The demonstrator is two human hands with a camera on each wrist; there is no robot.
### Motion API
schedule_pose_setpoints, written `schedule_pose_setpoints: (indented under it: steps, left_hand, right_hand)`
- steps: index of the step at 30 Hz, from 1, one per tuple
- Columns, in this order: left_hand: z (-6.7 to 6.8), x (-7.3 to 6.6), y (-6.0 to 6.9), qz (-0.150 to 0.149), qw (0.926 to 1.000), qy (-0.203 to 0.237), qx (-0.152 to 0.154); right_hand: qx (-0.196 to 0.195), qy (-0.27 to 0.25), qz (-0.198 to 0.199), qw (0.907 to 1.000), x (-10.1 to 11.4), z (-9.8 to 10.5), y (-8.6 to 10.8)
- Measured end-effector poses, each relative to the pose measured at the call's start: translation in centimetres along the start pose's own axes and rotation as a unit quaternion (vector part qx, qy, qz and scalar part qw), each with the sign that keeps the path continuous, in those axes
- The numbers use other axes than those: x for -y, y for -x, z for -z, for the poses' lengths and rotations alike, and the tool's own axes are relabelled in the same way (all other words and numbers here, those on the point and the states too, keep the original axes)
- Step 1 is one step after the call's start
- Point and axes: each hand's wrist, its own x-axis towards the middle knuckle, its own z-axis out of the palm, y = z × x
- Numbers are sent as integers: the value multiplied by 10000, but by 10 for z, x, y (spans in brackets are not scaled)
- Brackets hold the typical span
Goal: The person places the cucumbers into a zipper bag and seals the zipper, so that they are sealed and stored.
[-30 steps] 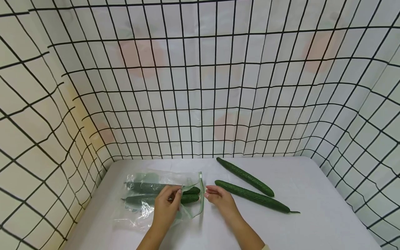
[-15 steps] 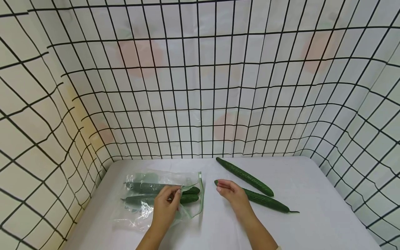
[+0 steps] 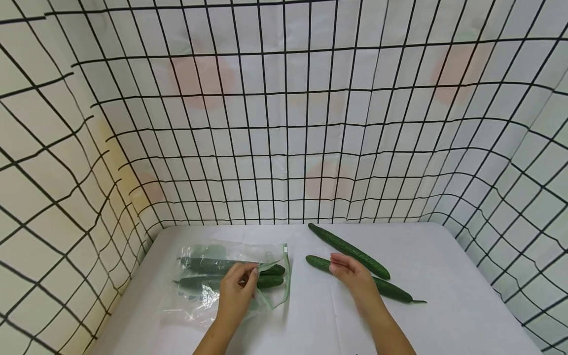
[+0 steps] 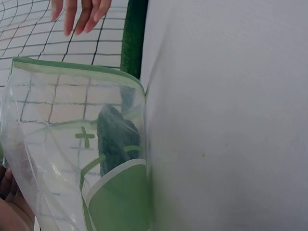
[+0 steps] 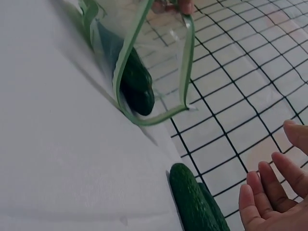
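Note:
A clear zip bag with a green rim lies at the left in the head view, its mouth gaping to the right. Inside are two cucumbers, their ends near the opening. My left hand pinches the bag's upper edge between thumb and fingers and lifts it. To the right lie two loose cucumbers, the farther one and the nearer one. My right hand is over the middle of the nearer cucumber, fingers relaxed and holding nothing; it hides part of it. In the right wrist view its fingers look apart from the cucumbers.
A white cloth-covered table carries everything. Around its back and sides stands a white covering with a black grid.
My right hand has moved away from the bag's mouth to the right, over the nearer cucumber. The left hand keeps its hold on the bag edge.

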Motion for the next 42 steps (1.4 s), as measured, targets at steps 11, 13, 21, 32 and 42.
schedule_pose_setpoints:
  steps: [11, 13, 21, 32, 42]
  left_hand:
    - [1, -1, -1, -95, 9999, 36, 39]
    - [1, -1, -1, -80, 9999, 30, 58]
    - [1, 0, -1, -77, 9999, 8, 73]
    - [1, 0, -1, -60, 10000, 36, 61]
    - [1, 2, -1, 84, 9999, 6, 85]
  right_hand:
    - [-369, 545, -67, 9978, 0, 30, 7]
    - [-423, 551, -109, 9975, 0, 35, 7]
    - [-508, 780, -69, 9956, -2, 58, 13]
    - [-677, 1612, -39, 9846, -4, 90, 22]
    - [-740, 2463, -388, 9656, -11, 115, 27]
